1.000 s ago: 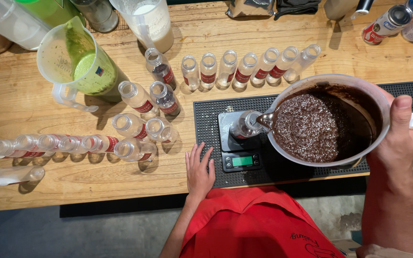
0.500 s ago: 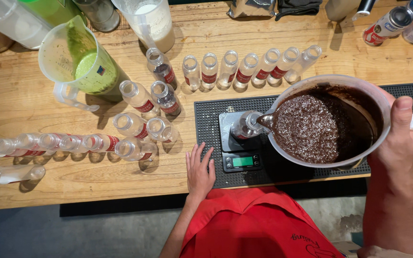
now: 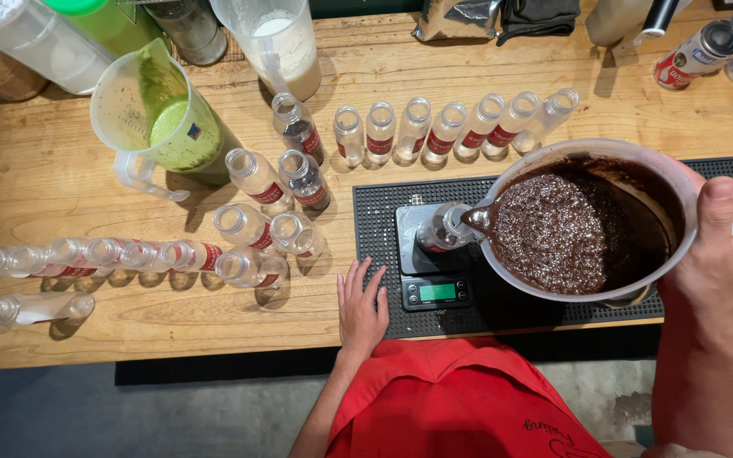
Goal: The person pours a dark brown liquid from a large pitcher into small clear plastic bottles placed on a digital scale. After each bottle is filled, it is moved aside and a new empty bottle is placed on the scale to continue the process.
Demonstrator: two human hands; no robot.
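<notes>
Currently the right hand (image 3: 714, 254) holds a large clear jug (image 3: 587, 222) of dark brown mixture, fingers wrapped round its handle, tilted with the spout over a small bottle (image 3: 444, 227). That bottle stands on a digital scale (image 3: 434, 271) on a black mat (image 3: 383, 246). Left hand (image 3: 362, 305) lies flat on the counter (image 3: 129, 322), fingers spread and holding nothing, at the mat's edge. Empty bottles (image 3: 256, 225) stand further left.

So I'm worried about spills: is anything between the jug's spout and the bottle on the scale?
Nothing visible: the dark-filled plastic jug's spout sits right at the small clear bottle's mouth on the black scale.
</notes>
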